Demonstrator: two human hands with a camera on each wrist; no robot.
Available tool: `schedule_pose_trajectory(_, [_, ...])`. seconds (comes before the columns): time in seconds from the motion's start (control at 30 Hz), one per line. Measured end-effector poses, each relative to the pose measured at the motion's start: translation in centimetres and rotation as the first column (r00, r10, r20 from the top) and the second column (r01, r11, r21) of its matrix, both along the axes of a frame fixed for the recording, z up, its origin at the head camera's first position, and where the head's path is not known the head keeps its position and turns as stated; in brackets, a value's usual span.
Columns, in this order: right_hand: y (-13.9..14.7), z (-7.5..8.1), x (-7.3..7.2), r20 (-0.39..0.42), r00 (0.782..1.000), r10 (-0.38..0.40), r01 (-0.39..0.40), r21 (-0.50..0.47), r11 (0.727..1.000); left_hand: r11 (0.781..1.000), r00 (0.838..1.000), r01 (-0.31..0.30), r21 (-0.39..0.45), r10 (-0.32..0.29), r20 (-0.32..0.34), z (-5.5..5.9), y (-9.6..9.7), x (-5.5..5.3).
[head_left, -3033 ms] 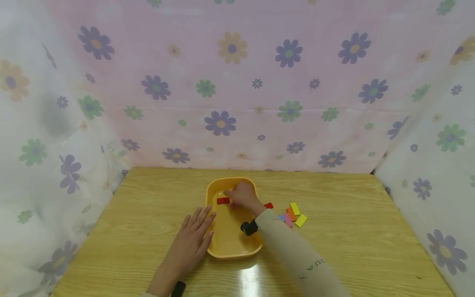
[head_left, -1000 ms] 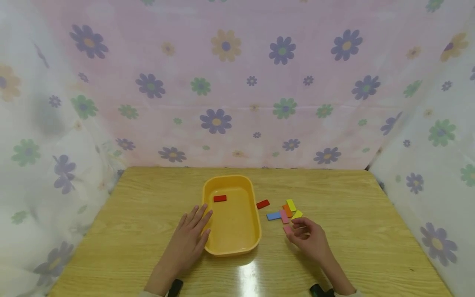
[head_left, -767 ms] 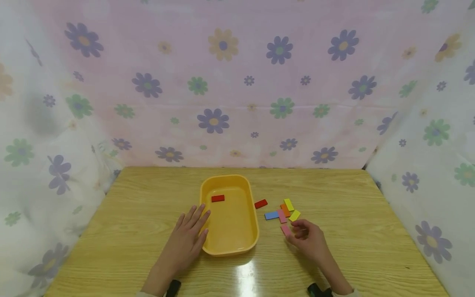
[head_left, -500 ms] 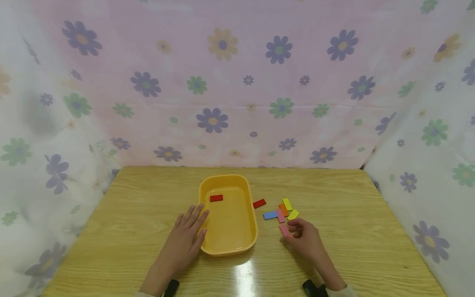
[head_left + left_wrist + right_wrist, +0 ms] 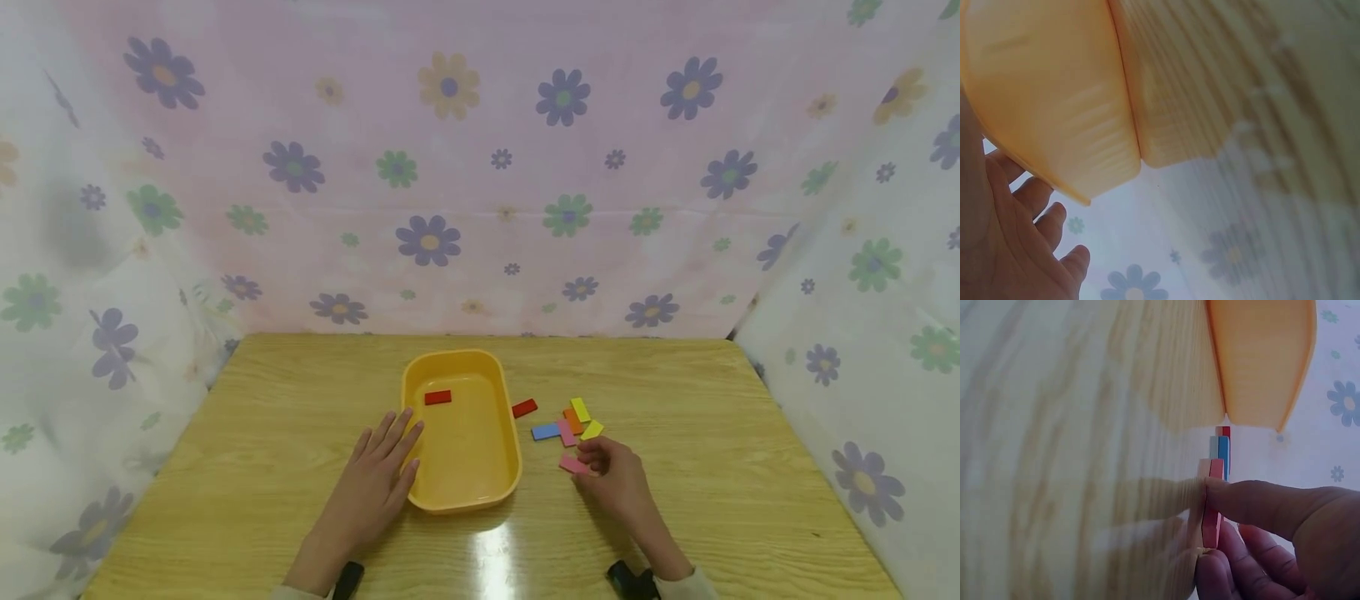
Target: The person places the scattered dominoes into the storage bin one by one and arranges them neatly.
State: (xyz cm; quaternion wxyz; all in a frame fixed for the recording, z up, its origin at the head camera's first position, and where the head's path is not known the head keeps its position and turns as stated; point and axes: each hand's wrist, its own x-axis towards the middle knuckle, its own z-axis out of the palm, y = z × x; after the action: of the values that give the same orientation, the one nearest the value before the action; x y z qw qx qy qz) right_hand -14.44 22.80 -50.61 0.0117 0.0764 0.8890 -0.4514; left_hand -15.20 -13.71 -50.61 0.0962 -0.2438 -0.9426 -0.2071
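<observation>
A yellow plastic tray stands mid-table with one flat red block lying inside near its far end. My left hand rests on the tray's left rim, fingers spread and straight; the left wrist view shows those fingers along the rim's outside. To the right of the tray, my right hand pinches a small pink block between thumb and fingers. In the right wrist view the thumb presses one side of that pink block, low at the tabletop.
Beyond the right hand lie a blue block, a second pink block, an orange block and two yellow blocks, close together. Another red block lies against the tray's right side. Flowered sheets surround the wooden table.
My right hand has come out of the tray to the blocks on the right, leaving the red block inside. The pinched pink block has turned more crosswise. The left hand stays on the rim.
</observation>
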Motion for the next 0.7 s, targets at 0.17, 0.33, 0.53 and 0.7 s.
schedule_pose_trajectory(0.17, [0.23, 0.00, -0.07, -0.018, 1.000, 0.018, -0.018, -0.017, 1.000, 1.000, 1.000, -0.003, -0.004, 0.003, 0.001, 0.02, 0.04, 0.01])
schedule_pose_trajectory(0.33, [0.56, -0.42, -0.37, -0.017, 0.999, 0.030, -0.031, -0.028, 0.999, 1.000, 1.000, -0.003, -0.001, 0.003, -0.007, 0.06, 0.11, 0.03])
schedule_pose_trajectory(0.53, [0.69, -0.32, -0.37, -0.027, 0.998, 0.060, -0.061, -0.026, 0.998, 1.000, 1.000, -0.006, 0.000, 0.006, 0.009, 0.16, 0.17, 0.10])
schedule_pose_trajectory(0.7, [0.53, 0.33, -0.41, -0.008, 0.998, 0.062, -0.062, -0.016, 0.998, 1.000, 1.000, -0.008, -0.004, 0.008, 0.012, 0.15, 0.15, 0.09])
